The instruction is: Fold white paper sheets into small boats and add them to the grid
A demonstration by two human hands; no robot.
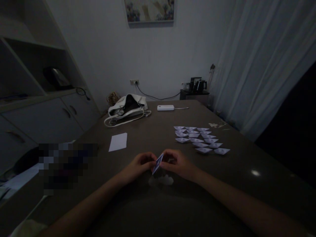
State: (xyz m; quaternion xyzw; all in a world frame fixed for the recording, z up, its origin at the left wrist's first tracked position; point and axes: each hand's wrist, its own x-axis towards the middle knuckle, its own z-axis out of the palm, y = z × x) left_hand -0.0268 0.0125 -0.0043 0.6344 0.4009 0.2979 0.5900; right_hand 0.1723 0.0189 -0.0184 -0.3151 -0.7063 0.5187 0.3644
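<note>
Between my two hands, just above the dark table, is a small folded piece of white paper [158,164], tilted with one corner up. My left hand [144,163] pinches its left side between thumb and fingers. On the other side, my right hand [177,163] grips it with the thumb pressed near its middle. Several folded paper boats [196,140] stand in rows on the table, beyond my right hand and to its right. A stack of white paper sheets [118,142] lies flat beyond my left hand, to the left.
A white handbag [128,110] sits at the far left of the brown table [158,126]. Near the far edge lies a white power bank [165,107] with a short cable. Paper scraps [214,125] lie behind the boats. A sheer curtain [242,65] hangs at the right.
</note>
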